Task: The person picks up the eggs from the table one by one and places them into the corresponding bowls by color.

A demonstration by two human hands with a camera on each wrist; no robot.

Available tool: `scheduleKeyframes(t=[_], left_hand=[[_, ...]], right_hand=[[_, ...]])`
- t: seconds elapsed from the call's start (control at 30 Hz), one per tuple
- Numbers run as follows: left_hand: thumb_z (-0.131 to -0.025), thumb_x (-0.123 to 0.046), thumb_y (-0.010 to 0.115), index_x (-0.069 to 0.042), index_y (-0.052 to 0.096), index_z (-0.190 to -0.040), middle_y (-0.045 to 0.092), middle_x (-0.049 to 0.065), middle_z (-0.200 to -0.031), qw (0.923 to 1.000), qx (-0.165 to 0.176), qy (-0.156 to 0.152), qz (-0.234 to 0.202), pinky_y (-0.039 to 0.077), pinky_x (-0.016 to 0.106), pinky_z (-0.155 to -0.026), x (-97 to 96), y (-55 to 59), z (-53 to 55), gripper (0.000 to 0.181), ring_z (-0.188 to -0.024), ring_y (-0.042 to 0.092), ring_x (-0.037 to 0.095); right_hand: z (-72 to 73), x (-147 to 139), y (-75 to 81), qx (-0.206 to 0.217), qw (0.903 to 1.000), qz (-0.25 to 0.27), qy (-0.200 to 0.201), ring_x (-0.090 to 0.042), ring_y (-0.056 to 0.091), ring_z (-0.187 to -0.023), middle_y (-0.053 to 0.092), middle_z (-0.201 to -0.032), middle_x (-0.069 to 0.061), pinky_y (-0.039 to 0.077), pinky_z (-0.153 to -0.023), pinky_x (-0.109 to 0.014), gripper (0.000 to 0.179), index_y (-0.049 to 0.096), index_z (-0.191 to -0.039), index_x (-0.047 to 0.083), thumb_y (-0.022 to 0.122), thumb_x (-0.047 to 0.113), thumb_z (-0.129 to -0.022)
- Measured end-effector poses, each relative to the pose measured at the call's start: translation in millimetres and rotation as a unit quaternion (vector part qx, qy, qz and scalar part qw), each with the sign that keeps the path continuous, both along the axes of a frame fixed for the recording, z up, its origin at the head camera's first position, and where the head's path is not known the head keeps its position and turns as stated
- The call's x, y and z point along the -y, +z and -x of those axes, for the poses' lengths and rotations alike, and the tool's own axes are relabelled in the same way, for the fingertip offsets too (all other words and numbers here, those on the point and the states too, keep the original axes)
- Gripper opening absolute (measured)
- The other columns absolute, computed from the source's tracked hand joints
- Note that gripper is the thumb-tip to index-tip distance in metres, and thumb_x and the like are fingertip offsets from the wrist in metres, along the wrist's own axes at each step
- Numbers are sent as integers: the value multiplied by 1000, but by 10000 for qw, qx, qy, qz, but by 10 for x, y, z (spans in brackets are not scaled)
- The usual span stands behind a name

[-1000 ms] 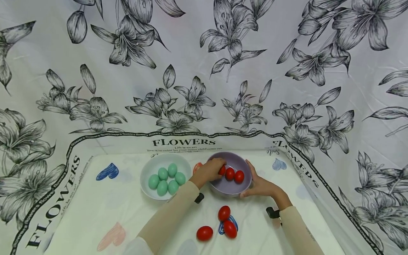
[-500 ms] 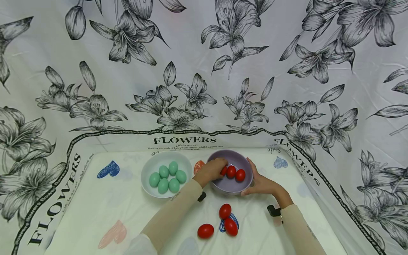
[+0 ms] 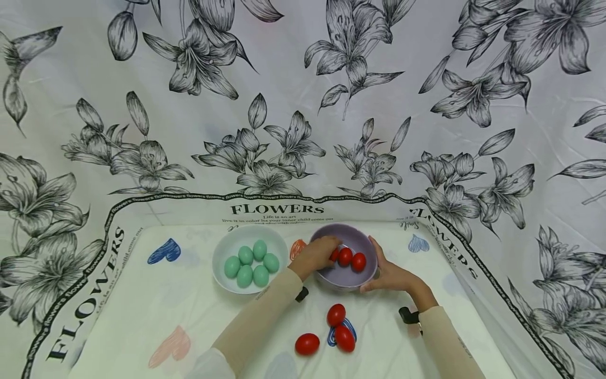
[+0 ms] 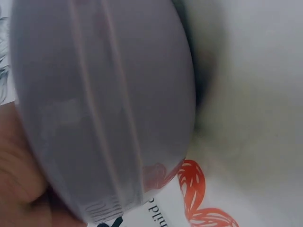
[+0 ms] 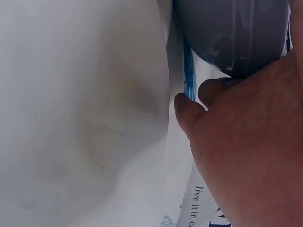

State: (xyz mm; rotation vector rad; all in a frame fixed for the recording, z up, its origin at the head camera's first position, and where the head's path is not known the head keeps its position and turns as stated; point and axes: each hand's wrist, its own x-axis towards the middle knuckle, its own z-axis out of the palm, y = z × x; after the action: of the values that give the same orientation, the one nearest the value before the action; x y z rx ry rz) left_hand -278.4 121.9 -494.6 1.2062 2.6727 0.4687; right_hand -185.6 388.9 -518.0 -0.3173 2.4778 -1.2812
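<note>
A purple bowl (image 3: 344, 276) stands right of the middle of the table in the head view. My left hand (image 3: 314, 256) reaches over its left rim, its curled fingers on a red egg (image 3: 334, 255) that they partly hide. Beside that egg lie two more, a middle red egg (image 3: 345, 257) and a right-hand red egg (image 3: 359, 261). Around the right side of the bowl, my right hand (image 3: 389, 275) grips the wall, thumb toward the near side. In the left wrist view the bowl's outer wall (image 4: 104, 104) fills much of the frame; the left fingertips are hidden.
A white bowl (image 3: 220, 279) with several green eggs (image 3: 244, 276) stands to the left. Three red eggs lie on the cloth in front: one on the left (image 3: 307, 344), two (image 3: 345, 338) near each other. A flower-printed cloth (image 3: 265, 158) hangs behind.
The head view has shifted slightly. Both hands stay at the purple bowl, and the eggs keep nearly the same places.
</note>
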Motion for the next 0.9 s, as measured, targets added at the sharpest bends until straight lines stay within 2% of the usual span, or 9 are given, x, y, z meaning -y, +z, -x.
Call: scheduleKeyframes(t=[0.13, 0.3, 0.43, 0.53, 0.63, 0.73, 0.8, 0.9], left_hand=[[-98, -33, 80, -10, 55, -154, 63, 5, -146, 9995, -104, -103, -267, 45, 35, -118, 88, 41, -85, 66, -137, 59, 21], [-102, -34, 74, -13, 52, -157, 58, 2, -155, 9954, -80, -223, -930, 44, 37, -119, 359, 209, -265, 63, -143, 54, 19], [-102, -30, 73, -16, 53, -157, 57, -2, -155, 9831, 139, -527, -1747, 46, 36, -117, 678, 331, -427, 60, -142, 54, 16], [-103, -32, 72, -24, 53, -157, 56, -9, -156, 9680, 523, -1095, -2199, 45, 35, -118, 905, 377, -546, 57, -144, 51, 12], [-103, -35, 71, -30, 51, -158, 53, -14, -157, 9532, 1039, -1738, -2244, 44, 34, -118, 1097, 368, -671, 58, -145, 48, 7], [-103, -33, 72, -26, 49, -160, 51, -14, -160, 9387, 1534, -2314, -2042, 41, 33, -120, 1244, 306, -781, 62, -148, 45, 6], [-101, -29, 74, -23, 48, -161, 50, -13, -161, 9320, 1791, -2533, -1874, 40, 33, -121, 1325, 251, -840, 65, -149, 44, 6], [-98, -26, 78, -24, 47, -161, 49, -16, -161, 9261, 2139, -2613, -1683, 39, 31, -121, 1420, 158, -913, 70, -148, 44, 5]], right_hand=[[-35, 16, -13, 19, 10000, -11, 33, -52, 14, -158, -1, -176, -20, 20, -120, -76, 149, -22, -167, 27, 97, 33, -77], [-46, 25, -23, -7, 10000, 25, 61, -53, 14, -158, -1, -176, -20, 20, -120, -77, 149, -22, -167, 26, 97, 32, -77], [-35, 22, -33, -35, 10000, 17, 82, -53, 14, -157, -2, -176, -21, 20, -120, -77, 150, -23, -166, 26, 97, 32, -77], [-25, 15, -32, -88, 9999, 23, 79, -55, 15, -157, -2, -175, -23, 19, -119, -78, 150, -23, -167, 24, 97, 32, -77], [-17, 13, -20, -101, 9999, 48, 65, -55, 16, -157, -2, -175, -23, 18, -119, -78, 150, -22, -167, 24, 97, 31, -76], [-10, 5, -8, -95, 9999, 57, 52, -54, 14, -157, -2, -176, -22, 16, -119, -78, 150, -22, -167, 25, 97, 31, -76], [-4, -4, -6, -94, 9999, 36, 38, -54, 14, -157, -2, -176, -22, 16, -119, -78, 150, -23, -167, 27, 97, 30, -76], [3, -8, -13, -122, 9999, 4, 57, -55, 14, -157, -1, -175, -22, 18, -119, -78, 149, -23, -167, 27, 97, 31, -77]])
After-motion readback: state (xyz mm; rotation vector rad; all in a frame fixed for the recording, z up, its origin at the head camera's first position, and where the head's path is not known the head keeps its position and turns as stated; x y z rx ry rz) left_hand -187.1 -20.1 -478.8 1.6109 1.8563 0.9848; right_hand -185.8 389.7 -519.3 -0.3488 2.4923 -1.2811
